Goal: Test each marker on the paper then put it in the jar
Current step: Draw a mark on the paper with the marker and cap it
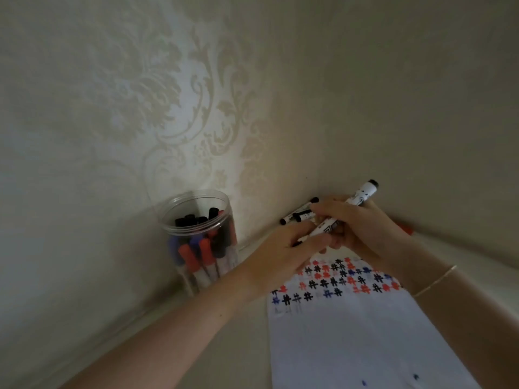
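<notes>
The white paper point(365, 332) fills the lower right of the head view, its far end covered in rows of red, blue and black test hashes, with bare sheet nearer the person. At about ten o'clock from the paper's far end stands the clear plastic jar point(200, 237), upright against the patterned wall point(140, 108), already packed with red, blue and black-capped markers.

Both hands meet just beyond the paper's far edge. The right hand point(365, 228) is curled round a black whiteboard marker point(337, 217); its long axis runs from roughly eight o'clock to two o'clock, the butt end sticking up past the knuckles. The left hand point(283, 256) has its fingers wrapped on the lower, eight o'clock end, where the cap should be, apparently to pull it off, though blur hides whether it has come free.

The coming move turns on this: the bare paper lies at about six o'clock, directly under the hands, so the tip need only tilt down. The jar lies at nine o'clock, nearer the left hand.

A few untested black markers point(299, 214) lie at eleven o'clock beyond the hands, in the corner.
</notes>
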### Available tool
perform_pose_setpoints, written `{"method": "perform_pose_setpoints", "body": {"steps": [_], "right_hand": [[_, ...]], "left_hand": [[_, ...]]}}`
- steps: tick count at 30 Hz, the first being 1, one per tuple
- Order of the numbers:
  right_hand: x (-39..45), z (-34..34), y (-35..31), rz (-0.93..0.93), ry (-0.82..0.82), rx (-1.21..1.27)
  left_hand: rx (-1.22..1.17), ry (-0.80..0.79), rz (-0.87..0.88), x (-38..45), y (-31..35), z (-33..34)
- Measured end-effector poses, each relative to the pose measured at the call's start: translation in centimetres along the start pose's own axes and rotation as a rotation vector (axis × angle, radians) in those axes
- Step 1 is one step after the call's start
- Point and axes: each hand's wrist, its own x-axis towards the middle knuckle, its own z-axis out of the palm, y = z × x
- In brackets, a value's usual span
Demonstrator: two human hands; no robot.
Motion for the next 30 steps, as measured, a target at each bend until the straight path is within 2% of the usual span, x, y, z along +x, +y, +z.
{"method": "perform_pose_setpoints", "body": {"steps": [3,5,10,13,17,20,24,30], "right_hand": [[-0.7,-0.7,0.8,-0.056,0.200,0.020],[-1.1,-1.3,1.9,-0.032,0.307,0.064],[-2.4,-0.7,6.5,0.152,0.337,-0.008],[-2.4,0.4,9.0,0.151,0.411,-0.075],[-1.7,1.7,10.6,0.106,0.472,-0.362],[-1.5,2.3,10.9,0.077,0.500,-0.482],[-1.6,2.3,11.3,0.070,0.546,-0.535],[-1.5,2.9,11.4,0.054,0.520,-0.646]], "left_hand": [[0.198,0.045,-0.041,-0.2,-2.1,0.3],[0.282,0.108,-0.086,-0.4,-4.5,0.7],[0.586,0.194,-0.028,-1.0,-9.9,1.8],[0.576,0.199,-0.016,-0.9,-11.3,1.5],[0.598,0.202,0.019,-0.8,-11.6,1.6],[0.608,0.199,0.017,-0.7,-11.7,1.7],[0.621,0.225,0.026,-0.7,-11.8,1.8],[0.624,0.233,0.029,-0.9,-11.8,1.6]]}}
